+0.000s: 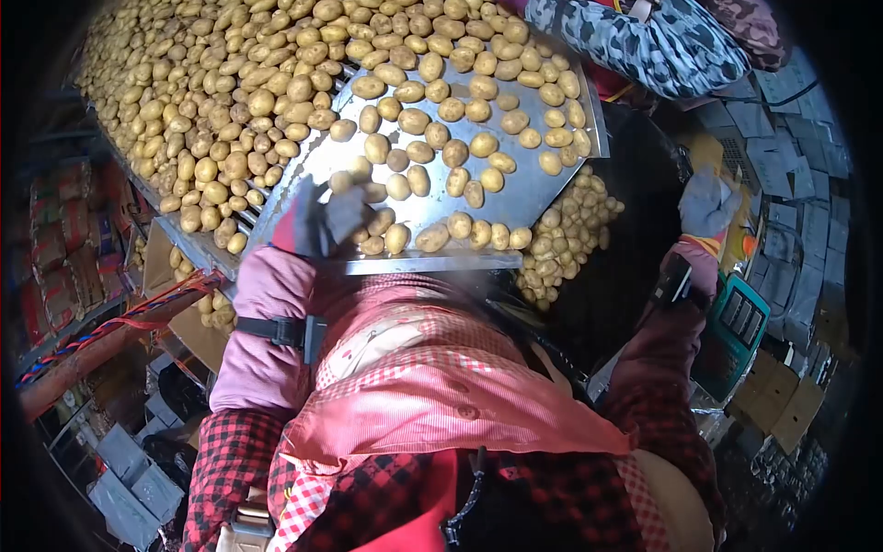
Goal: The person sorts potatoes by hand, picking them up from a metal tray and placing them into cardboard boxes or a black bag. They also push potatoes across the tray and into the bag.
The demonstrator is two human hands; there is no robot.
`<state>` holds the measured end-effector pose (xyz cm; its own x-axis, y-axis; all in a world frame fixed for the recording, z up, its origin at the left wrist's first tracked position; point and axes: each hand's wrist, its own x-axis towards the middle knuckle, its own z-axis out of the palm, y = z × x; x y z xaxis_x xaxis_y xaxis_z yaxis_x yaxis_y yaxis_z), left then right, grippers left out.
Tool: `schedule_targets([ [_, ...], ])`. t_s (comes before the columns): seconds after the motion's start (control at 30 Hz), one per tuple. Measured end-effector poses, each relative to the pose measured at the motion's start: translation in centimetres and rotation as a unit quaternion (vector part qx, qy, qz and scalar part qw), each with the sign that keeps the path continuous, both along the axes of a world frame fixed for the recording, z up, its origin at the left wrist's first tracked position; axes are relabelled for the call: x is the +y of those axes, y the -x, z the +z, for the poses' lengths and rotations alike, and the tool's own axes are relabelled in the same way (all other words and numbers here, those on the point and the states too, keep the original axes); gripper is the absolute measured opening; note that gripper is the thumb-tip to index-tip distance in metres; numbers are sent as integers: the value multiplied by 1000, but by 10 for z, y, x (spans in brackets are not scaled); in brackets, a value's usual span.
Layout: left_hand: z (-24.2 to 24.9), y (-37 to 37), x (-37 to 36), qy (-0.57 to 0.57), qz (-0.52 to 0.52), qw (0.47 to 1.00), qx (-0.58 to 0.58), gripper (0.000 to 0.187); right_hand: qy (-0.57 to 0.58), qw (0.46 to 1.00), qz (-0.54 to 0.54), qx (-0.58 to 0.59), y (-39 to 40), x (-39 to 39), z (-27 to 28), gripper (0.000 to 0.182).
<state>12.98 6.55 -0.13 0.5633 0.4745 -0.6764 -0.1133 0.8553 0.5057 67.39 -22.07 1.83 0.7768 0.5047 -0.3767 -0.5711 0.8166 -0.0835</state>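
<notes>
My left hand [329, 221], in a dark grey and red glove, is at the front left of a metal tray [432, 202]. Its thumb stands apart from the fingers, which are slightly blurred and touch potatoes [379, 221]. More potatoes [455, 152] lie scattered over the tray. Out to the right, my right hand [710, 204] in a light grey glove is at the rim of a large black bag [635, 202]; its fingers look closed on that edge, though their tips are partly hidden. Inside the bag lies a heap of potatoes [570, 235].
A large pile of potatoes [212, 101] covers the rollers behind the tray. Another person's camouflage sleeve [653, 41] reaches in at upper right. A green digital scale [731, 331] stands beside my right forearm. Flattened boxes [782, 156] lie on the right, stacked red bags [69, 230] on the left.
</notes>
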Motion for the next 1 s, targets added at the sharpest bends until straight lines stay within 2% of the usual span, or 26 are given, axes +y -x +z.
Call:
schedule_targets([
  [0.03, -2, 15, 13, -99, -11, 993, 64, 74, 304, 926, 19, -225, -12, -6, -11, 40],
  [0.07, -17, 24, 25, -88, 69, 994, 16, 60, 348, 910, 53, -222, 5, 3, -19, 40],
  [0.1, -36, 45, 32, -343, -44, 933, 99, 55, 389, 891, 89, -218, 16, 11, -31, 41],
  [0.13, -53, 65, 38, -425, -99, 885, 161, 51, 466, 790, 174, -359, 44, 35, -57, 45],
  [0.17, -70, 85, 43, -505, -150, 817, 232, 47, 546, 628, 224, -508, 72, 59, -82, 53],
  [0.2, -87, 105, 48, -573, -188, 740, 298, 44, 580, 477, 222, -622, 102, 83, -106, 62],
  [0.27, -60, 87, 25, -480, -123, 804, 328, 46, 603, 274, 175, -728, 191, 141, -88, 71],
  [0.3, -52, 79, 17, -434, -90, 827, 347, 47, 576, 125, 112, -800, 210, 162, -92, 73],
  [0.33, -81, 111, 20, -592, -191, 716, 317, 49, 535, 98, 147, -826, 223, 168, -93, 72],
  [0.4, -50, 85, 6, -393, -143, 849, 324, 47, 452, 37, 215, -865, 246, 160, -89, 69],
  [0.47, -38, 72, -7, -260, -58, 939, 217, 46, 434, 70, 216, -872, 234, 134, -78, 69],
  [0.5, -48, 80, -5, -292, -96, 933, 186, 51, 472, 74, 202, -855, 221, 109, -85, 68],
  [0.53, -50, 79, -7, -273, -115, 938, 179, 54, 509, 78, 189, -836, 216, 87, -94, 68],
  [0.6, -55, 64, -19, -233, -158, 946, 161, 59, 560, 133, 168, -800, 237, 62, -95, 66],
  [0.63, -59, 50, -30, -242, -123, 954, 131, 63, 588, 159, 153, -778, 245, 59, -91, 66],
  [0.67, -67, 43, -30, -282, -202, 918, 191, 59, 551, 138, 205, -797, 264, 73, -75, 65],
  [0.7, -56, 26, -29, -263, -240, 923, 146, 63, 513, 118, 256, -811, 290, 92, -56, 64],
  [0.73, -39, 6, -30, -242, -278, 924, 102, 67, 429, 144, 269, -850, 305, 102, -50, 67],
  [0.8, -24, -21, -35, -228, -299, 926, 25, 60, 397, 60, 319, -859, 306, 104, -70, 70],
  [0.83, -42, -23, -38, -271, -299, 915, -17, 52, 427, 56, 301, -851, 295, 99, -71, 70],
  [0.87, -27, -27, -33, -197, -293, 931, -90, 51, 454, 48, 282, -844, 272, 91, -69, 70],
  [0.93, -3, -30, -16, -261, -269, 927, 3, 54, 514, 50, 233, -824, 246, 89, -70, 71],
  [1.0, 3, -15, 5, -350, -179, 896, 208, 55, 591, 62, 173, -785, 221, 90, -77, 72],
])
